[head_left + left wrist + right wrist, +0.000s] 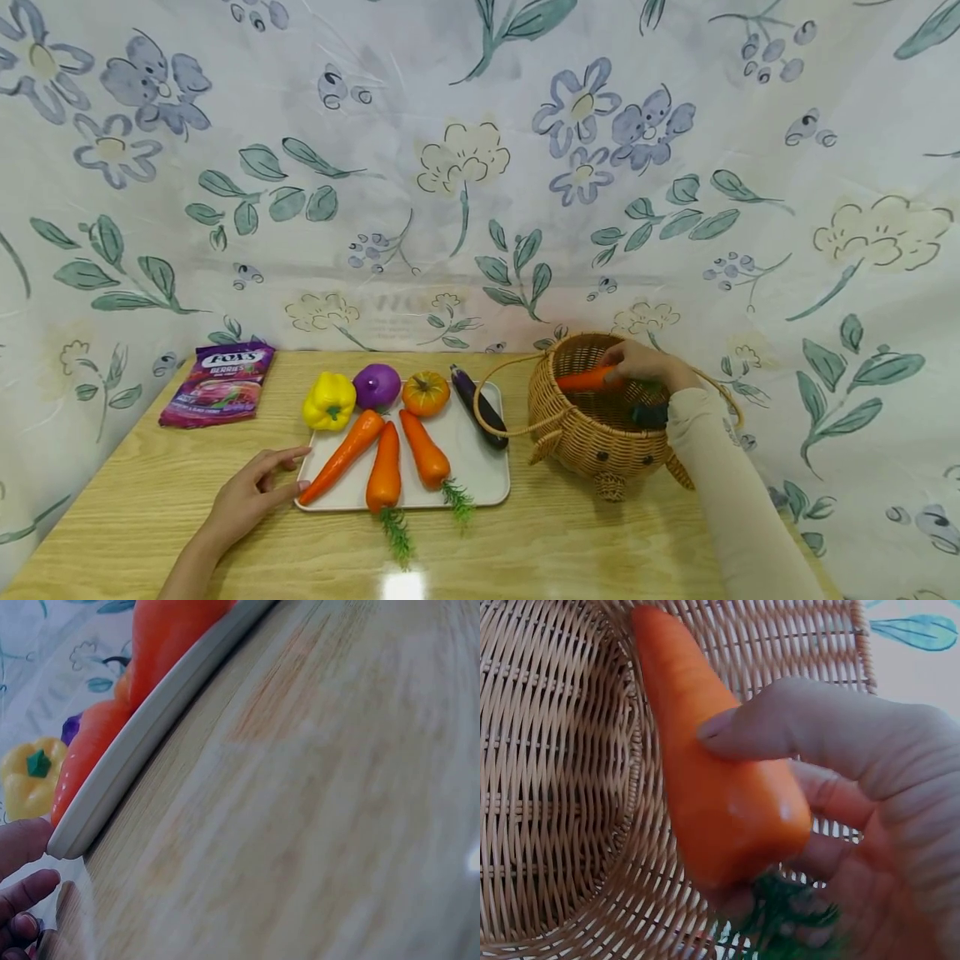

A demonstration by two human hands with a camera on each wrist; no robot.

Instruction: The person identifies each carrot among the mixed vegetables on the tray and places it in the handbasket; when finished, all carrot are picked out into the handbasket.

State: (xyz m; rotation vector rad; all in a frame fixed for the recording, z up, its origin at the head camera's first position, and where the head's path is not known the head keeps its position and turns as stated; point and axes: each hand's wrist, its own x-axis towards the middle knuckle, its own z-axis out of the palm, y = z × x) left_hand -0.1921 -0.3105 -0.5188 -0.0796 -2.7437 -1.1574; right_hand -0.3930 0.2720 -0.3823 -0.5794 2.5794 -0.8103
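My right hand [643, 367] grips an orange toy carrot [712, 772] by its thick end, inside the mouth of a wicker basket [600, 442]. Its green top [784, 915] shows below the fingers in the right wrist view. At the left end of a white tray [480, 483], my left hand [251, 496] lies with fingers loosely spread, thumb tip right at the rim beside a carrot [345, 458]. Two more carrots, a middle one [385, 467] and a right one [425, 450], lie on the tray with a yellow bell pepper [330, 402], purple onion [377, 386], small pumpkin [426, 393] and eggplant [480, 408].
A purple candy bag [219, 383] lies at the table's back left. One basket handle [487, 417] hangs over the tray's right side, touching the eggplant in this view. A dark thing [648, 415] shows inside the basket. Floral cloth [465, 250] hangs behind the wooden table [525, 550].
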